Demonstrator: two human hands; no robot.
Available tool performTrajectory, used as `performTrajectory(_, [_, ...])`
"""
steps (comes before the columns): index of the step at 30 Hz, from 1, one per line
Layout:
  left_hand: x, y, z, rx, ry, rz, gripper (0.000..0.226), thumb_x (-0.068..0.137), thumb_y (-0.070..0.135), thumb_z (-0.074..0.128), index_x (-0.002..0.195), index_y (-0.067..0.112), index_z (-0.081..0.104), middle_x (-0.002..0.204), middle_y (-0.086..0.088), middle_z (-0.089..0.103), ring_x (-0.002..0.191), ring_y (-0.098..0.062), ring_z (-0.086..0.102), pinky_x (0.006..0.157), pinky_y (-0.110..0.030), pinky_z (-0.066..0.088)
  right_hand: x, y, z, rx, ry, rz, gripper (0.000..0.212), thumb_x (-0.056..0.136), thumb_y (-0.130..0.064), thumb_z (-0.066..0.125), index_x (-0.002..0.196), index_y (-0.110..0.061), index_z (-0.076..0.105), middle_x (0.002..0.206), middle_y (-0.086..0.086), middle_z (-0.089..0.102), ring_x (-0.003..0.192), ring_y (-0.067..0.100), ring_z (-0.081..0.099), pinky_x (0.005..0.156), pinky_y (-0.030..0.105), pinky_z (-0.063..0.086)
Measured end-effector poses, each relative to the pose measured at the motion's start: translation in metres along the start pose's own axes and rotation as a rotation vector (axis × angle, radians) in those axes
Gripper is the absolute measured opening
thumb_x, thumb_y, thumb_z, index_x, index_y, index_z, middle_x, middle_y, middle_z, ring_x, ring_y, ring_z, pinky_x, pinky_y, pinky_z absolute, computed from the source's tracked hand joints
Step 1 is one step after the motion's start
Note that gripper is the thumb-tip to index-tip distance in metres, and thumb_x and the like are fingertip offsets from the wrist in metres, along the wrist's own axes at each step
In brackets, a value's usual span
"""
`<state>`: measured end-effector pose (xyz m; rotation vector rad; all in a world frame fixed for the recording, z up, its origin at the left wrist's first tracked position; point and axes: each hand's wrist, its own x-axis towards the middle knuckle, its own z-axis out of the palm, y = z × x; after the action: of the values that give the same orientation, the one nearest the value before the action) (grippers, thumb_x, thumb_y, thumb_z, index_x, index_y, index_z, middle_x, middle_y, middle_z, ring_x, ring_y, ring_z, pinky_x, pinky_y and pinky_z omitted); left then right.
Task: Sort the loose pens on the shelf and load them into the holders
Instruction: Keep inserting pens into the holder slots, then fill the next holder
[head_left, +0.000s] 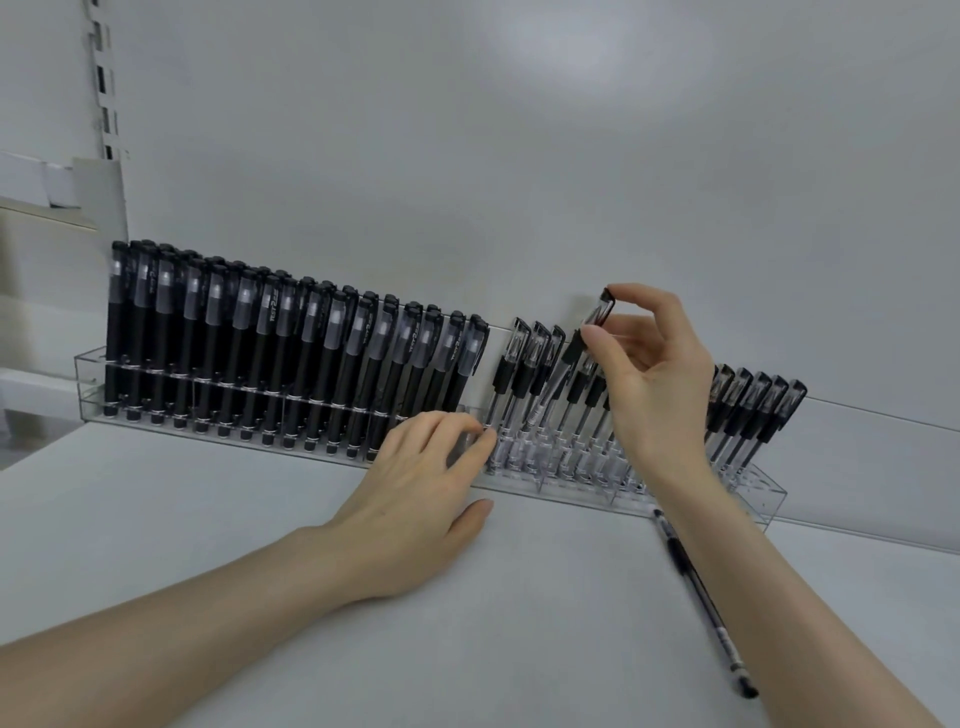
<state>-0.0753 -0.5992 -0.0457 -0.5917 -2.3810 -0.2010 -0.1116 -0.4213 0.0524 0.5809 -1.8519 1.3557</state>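
My right hand (652, 374) pinches the cap of a clear-barrelled black pen (597, 314) between thumb and forefinger, tilted over the right clear holder (753, 499). That holder has several similar pens standing in its slots, some hidden behind my hand. My left hand (415, 483) rests on the shelf with its fingertips touching the holder's left end. The left clear holder (91, 384) is packed with several matte black pens (291, 358). One loose pen (701, 603) lies on the white shelf under my right forearm.
The white shelf (467, 623) runs to a white back panel (519, 156). A slotted upright (104, 78) stands at the far left with another shelf (41, 208) beside it.
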Motion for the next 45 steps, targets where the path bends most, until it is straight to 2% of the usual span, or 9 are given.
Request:
performTrajectory(7, [0.0, 0.0, 0.002, 0.033, -0.005, 0.005, 0.054, 0.086, 0.041, 0.038, 0.125, 0.009, 0.055, 0.12, -0.004, 0.052, 0.113, -0.021, 0.04, 0.093, -0.038, 0.044, -0.002, 0.017, 0.004, -0.132, -0.122, 0.006, 0.025, 0.088, -0.008, 0.066, 0.101, -0.029, 0.061, 0.081, -0.01, 0.063, 0.081, 0.013, 0.065, 0.074, 0.018, 0.05])
performTrajectory(12, [0.0, 0.001, 0.001, 0.036, 0.006, 0.002, 0.054, 0.085, 0.041, 0.038, 0.124, 0.008, 0.057, 0.118, -0.004, 0.052, 0.111, -0.02, 0.041, 0.091, -0.038, 0.045, 0.007, 0.016, 0.002, -0.181, -0.179, 0.021, 0.026, 0.088, -0.006, 0.065, 0.101, -0.028, 0.061, 0.078, -0.003, 0.066, 0.079, 0.016, 0.067, 0.077, 0.028, 0.054])
performTrajectory(17, [0.0, 0.002, 0.001, 0.041, 0.016, -0.001, 0.055, 0.085, 0.041, 0.038, 0.123, 0.008, 0.058, 0.117, -0.004, 0.053, 0.109, -0.02, 0.041, 0.089, -0.037, 0.047, 0.011, 0.012, 0.0, -0.213, -0.211, 0.036, 0.026, 0.087, -0.005, 0.064, 0.099, -0.027, 0.06, 0.077, -0.001, 0.067, 0.077, 0.014, 0.066, 0.071, 0.02, 0.05])
performTrajectory(23, [0.0, 0.002, 0.001, 0.043, 0.021, -0.001, 0.055, 0.084, 0.041, 0.038, 0.122, 0.007, 0.059, 0.116, -0.004, 0.054, 0.108, -0.019, 0.042, 0.088, -0.037, 0.047, 0.012, 0.01, -0.003, -0.212, -0.242, 0.049, 0.025, 0.087, -0.004, 0.064, 0.098, -0.027, 0.06, 0.075, -0.002, 0.067, 0.074, 0.012, 0.066, 0.073, 0.026, 0.054])
performTrajectory(28, [0.0, 0.002, 0.0, 0.042, 0.017, 0.0, 0.055, 0.084, 0.04, 0.038, 0.122, 0.006, 0.059, 0.115, -0.005, 0.055, 0.107, -0.02, 0.042, 0.087, -0.037, 0.048, 0.013, 0.01, 0.0, -0.23, -0.274, 0.048, 0.026, 0.087, -0.005, 0.065, 0.097, -0.029, 0.059, 0.079, 0.004, 0.068, 0.075, 0.017, 0.066, 0.074, 0.029, 0.054])
performTrajectory(36, [0.001, 0.002, -0.001, 0.056, 0.005, 0.0, 0.056, 0.083, 0.041, 0.038, 0.121, 0.006, 0.06, 0.112, -0.004, 0.056, 0.104, -0.019, 0.043, 0.086, -0.037, 0.049, 0.008, 0.015, 0.002, -0.299, -0.291, 0.067, 0.022, 0.088, -0.007, 0.065, 0.105, -0.021, 0.063, 0.083, 0.004, 0.067, 0.077, 0.015, 0.065, 0.075, 0.025, 0.051])
performTrajectory(40, [0.0, 0.004, -0.004, 0.053, -0.011, -0.008, 0.056, 0.083, 0.041, 0.038, 0.12, 0.007, 0.061, 0.111, -0.003, 0.057, 0.102, -0.02, 0.043, 0.085, -0.036, 0.049, 0.004, 0.016, 0.003, -0.329, -0.256, 0.054, 0.023, 0.088, -0.011, 0.066, 0.109, -0.02, 0.064, 0.082, -0.002, 0.067, 0.078, 0.009, 0.063, 0.073, 0.017, 0.049])
performTrajectory(45, [-0.001, 0.003, -0.009, 0.085, -0.024, 0.024, 0.053, 0.083, 0.04, 0.037, 0.115, 0.007, 0.064, 0.11, -0.004, 0.059, 0.1, -0.022, 0.051, 0.085, -0.036, 0.05, 0.0, 0.012, 0.001, -0.36, -0.253, 0.029, 0.025, 0.089, -0.015, 0.066, 0.113, -0.018, 0.064, 0.08, -0.01, 0.063, 0.08, 0.009, 0.062, 0.079, 0.024, 0.05])
